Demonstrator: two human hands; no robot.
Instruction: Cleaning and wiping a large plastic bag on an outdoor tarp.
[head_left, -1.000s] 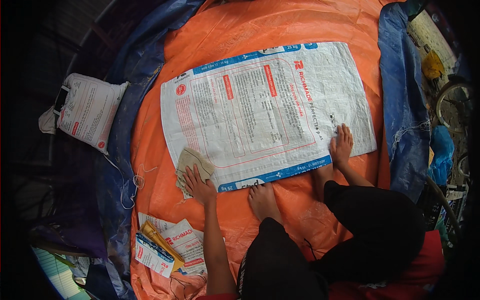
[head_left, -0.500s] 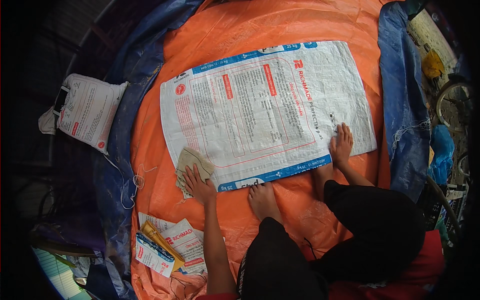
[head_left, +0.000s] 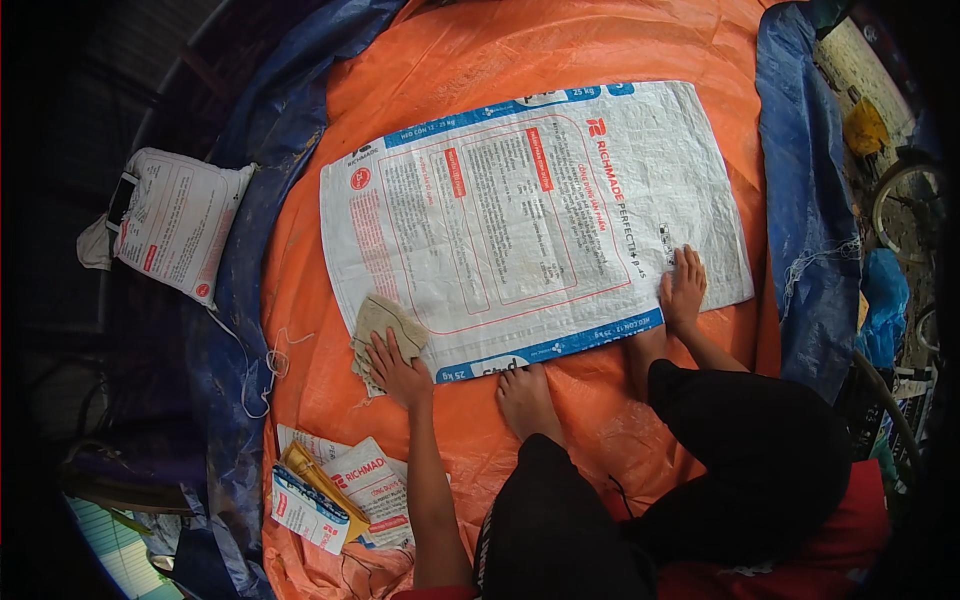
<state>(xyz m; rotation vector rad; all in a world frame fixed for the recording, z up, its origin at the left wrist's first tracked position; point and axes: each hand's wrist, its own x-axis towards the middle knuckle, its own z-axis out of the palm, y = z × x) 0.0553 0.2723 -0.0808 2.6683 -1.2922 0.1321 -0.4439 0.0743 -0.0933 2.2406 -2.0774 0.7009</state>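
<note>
- Nothing visibly moved.
- Left hand (head_left: 398, 374) flat, fingers apart, on folded cloth (head_left: 394, 320), sack (head_left: 500, 220) near-left corner.
- Right hand (head_left: 684, 292) flat, unclenched, toward near-right corner, likely steadying sack.

Sack (head_left: 500, 220): wht, flat, blue-banded long edges, red/blk print, on orange tarp (head_left: 560, 40)
Cloth (head_left: 391, 317): beige, folded, over sack's near L corner
</note>
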